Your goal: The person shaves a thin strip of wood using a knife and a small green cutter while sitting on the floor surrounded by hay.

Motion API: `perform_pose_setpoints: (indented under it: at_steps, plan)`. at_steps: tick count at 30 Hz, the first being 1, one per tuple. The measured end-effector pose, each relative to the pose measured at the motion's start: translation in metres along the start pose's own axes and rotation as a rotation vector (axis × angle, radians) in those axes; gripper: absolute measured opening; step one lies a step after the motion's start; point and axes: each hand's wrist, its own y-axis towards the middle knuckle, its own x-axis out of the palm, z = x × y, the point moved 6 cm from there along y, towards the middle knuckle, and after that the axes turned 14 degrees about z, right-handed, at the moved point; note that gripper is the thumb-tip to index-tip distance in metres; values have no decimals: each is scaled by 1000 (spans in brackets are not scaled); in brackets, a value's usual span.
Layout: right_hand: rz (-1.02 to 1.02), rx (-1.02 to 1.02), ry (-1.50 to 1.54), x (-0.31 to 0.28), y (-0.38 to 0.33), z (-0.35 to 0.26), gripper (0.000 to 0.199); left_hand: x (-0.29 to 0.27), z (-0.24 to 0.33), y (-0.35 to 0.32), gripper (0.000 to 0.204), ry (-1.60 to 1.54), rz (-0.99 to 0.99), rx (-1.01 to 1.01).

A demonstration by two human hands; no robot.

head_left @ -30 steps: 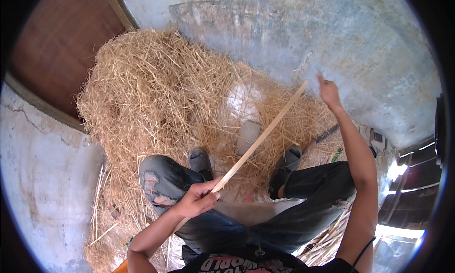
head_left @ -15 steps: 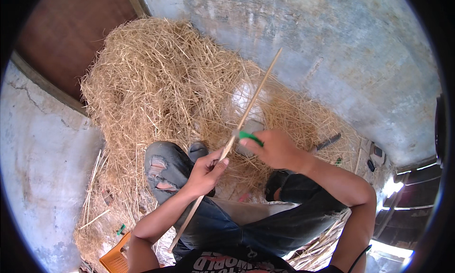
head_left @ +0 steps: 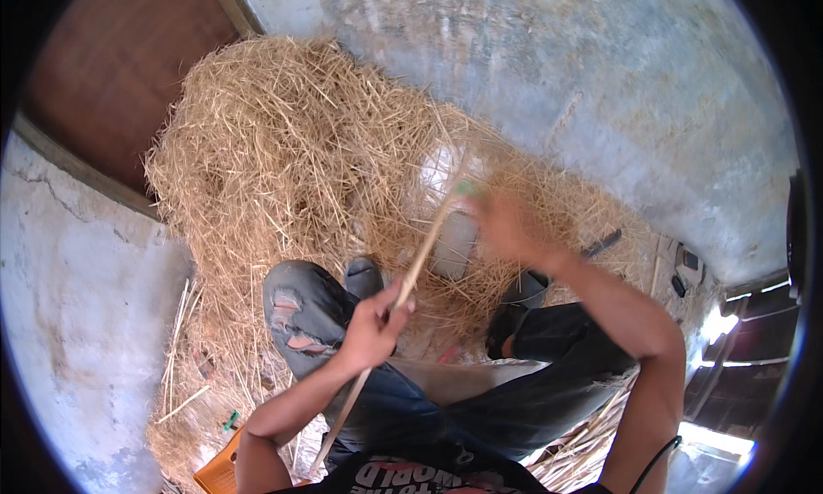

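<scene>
Right hand (head_left: 513, 226), motion-blurred, has travelled up the wooden strip (head_left: 428, 245), away from the left hand (head_left: 373, 331), its fingers closed on a green tool (head_left: 465, 188). That left hand pinches the strip near mid-length, slanted above the legs (head_left: 531, 412); beyond, heaped straw (head_left: 266, 151) covers the floor's (head_left: 422, 344) far left corner.

The right hand (head_left: 514, 228), near the centre toward three o'clock, reaches me only as a blur.
The green thing (head_left: 465, 188) at its fingertips is smeared, so I cannot know its shape; toward seven o'clock the left hand (head_left: 373, 329) hides part of the wooden strip (head_left: 426, 250), and the left arm (head_left: 304, 400) covers some of the orange piece (head_left: 220, 470); at ten o'clock, dark rim cuts the brown panel (head_left: 129, 82).
</scene>
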Motion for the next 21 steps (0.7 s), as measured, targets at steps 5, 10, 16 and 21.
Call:
perform_pose_setpoints:
  at_steps: [5, 10, 16, 21]
  plan:
    - [315, 570, -138, -101, 32, 217, 71, -8, -14, -40, 49, 81, -123, 73]
    - [359, 497, -98, -105, 17, 217, 69, -10, -35, -24, 47, -28, 27, 118]
    - [100, 113, 234, -64, 1, 7, 54, -13, -7, -5, 53, -39, 51, 30]
    - [-178, -153, 253, -29, -39, -71, 48, -8, 8, 5, 50, -55, 71, 183]
